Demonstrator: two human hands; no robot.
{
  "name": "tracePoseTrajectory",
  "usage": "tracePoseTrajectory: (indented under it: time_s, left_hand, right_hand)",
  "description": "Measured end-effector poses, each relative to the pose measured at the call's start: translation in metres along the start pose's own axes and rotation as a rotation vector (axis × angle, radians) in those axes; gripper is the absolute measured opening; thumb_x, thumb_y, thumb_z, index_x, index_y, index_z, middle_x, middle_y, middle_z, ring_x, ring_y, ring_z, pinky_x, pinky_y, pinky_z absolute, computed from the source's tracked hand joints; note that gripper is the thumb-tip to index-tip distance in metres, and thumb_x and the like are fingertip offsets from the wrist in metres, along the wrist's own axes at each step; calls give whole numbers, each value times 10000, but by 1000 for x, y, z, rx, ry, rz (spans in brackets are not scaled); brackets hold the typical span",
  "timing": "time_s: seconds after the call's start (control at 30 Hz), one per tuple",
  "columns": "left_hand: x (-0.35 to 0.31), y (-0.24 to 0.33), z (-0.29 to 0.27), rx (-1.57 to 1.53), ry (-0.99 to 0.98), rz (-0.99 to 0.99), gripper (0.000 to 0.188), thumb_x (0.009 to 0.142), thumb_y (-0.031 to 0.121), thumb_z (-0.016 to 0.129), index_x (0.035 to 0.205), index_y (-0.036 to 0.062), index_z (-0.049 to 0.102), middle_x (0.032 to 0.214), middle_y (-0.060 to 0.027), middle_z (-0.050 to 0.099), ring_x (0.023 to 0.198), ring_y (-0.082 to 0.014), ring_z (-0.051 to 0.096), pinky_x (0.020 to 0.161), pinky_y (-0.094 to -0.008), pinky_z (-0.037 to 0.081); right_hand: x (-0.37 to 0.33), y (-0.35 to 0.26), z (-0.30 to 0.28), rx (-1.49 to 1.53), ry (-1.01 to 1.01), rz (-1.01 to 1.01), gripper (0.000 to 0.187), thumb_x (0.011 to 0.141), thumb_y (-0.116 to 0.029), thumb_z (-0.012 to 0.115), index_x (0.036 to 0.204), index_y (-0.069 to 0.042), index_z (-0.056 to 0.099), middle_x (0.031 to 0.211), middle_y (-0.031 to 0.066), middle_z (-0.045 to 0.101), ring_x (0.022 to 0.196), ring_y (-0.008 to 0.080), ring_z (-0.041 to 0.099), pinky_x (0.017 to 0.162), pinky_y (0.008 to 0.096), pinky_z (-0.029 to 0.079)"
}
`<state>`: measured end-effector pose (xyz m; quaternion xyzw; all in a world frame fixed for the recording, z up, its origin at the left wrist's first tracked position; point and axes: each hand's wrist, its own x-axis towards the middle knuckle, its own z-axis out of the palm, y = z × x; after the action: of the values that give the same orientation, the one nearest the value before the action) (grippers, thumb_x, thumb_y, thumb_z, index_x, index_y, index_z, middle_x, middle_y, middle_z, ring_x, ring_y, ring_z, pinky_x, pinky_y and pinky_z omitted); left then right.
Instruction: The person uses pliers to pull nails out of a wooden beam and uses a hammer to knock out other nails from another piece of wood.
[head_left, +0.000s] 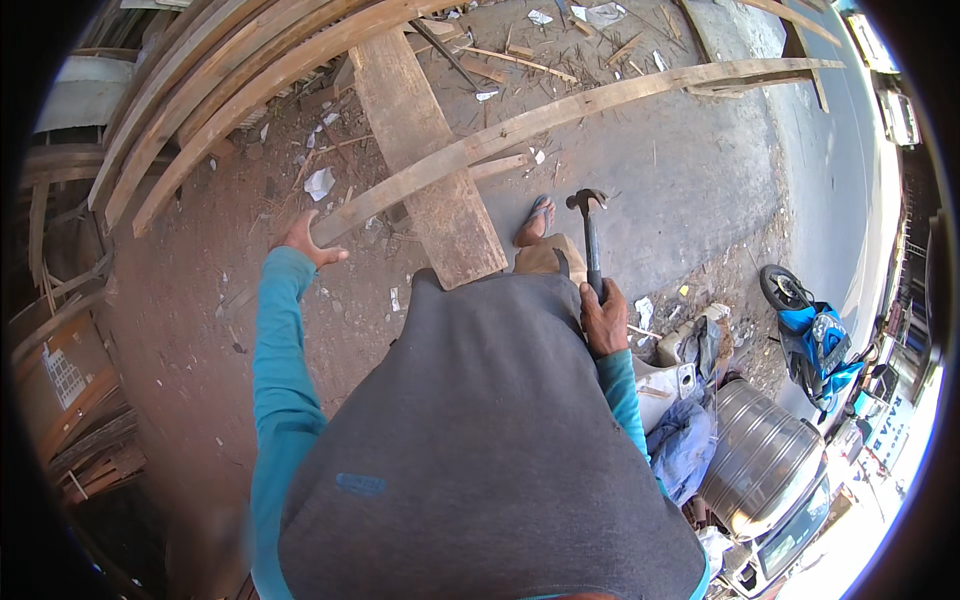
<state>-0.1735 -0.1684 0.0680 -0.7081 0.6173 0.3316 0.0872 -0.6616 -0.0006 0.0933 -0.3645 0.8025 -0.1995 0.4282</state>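
Hammer (592, 237), gripped in the right hand (605, 318), is apart from the long batten (545, 118), whose near end the left hand (296, 243) seems closed on, crossing a wide plank (405, 110); placing looks done, hammering left.

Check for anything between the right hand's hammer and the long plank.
Nothing visible separates the hammer in the right hand from the long plank; a foot shows left of the hammer.
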Motion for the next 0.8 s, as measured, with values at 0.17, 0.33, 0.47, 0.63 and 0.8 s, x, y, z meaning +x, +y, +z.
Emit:
tracePoseTrajectory:
  time_s: [0.17, 0.33, 0.47, 0.63, 0.8]
  left_hand:
    - [1, -41, 34, -23, 80, -36, 773, 649, 370, 900, 1288, 94, 564, 1180, -193, 666, 1119, -369, 633, 950, -453, 501]
    - [8, -42, 43, 44, 195, -79, 638, 678, 366, 887, 1185, 116, 592, 1107, -176, 692, 1049, -392, 651, 870, -480, 514]
    - [-1, -34, 39, 60, 183, -57, 589, 704, 386, 872, 1157, 131, 596, 1073, -177, 696, 1028, -406, 651, 858, -496, 512]
    - [-18, 2, 52, 120, 138, -62, 631, 706, 431, 863, 1179, 119, 586, 1075, -186, 695, 1035, -422, 643, 868, -500, 506]
    - [-4, 30, 53, 43, -38, 16, 731, 705, 443, 863, 1302, 131, 581, 1171, -200, 681, 1113, -396, 632, 945, -470, 498]
  right_hand:
    - [5, -34, -3, 3, -35, -84, 378, 953, -328, 622, 998, 45, 583, 737, 137, 586, 698, 205, 578, 649, 373, 459]
    - [10, -34, -6, -22, -69, -98, 389, 953, -336, 624, 1013, 47, 590, 737, 139, 590, 696, 210, 580, 655, 373, 465]
    - [10, -24, -8, -44, -44, -133, 401, 946, -339, 628, 1031, 51, 591, 752, 153, 607, 705, 238, 595, 666, 390, 470]
    - [13, -34, -11, -92, 6, -128, 399, 942, -339, 627, 1049, 44, 591, 784, 180, 633, 728, 300, 615, 689, 430, 471]
    - [33, -43, -5, 44, -42, -124, 372, 947, -330, 628, 1021, 33, 599, 722, 94, 587, 657, 168, 554, 618, 350, 459]
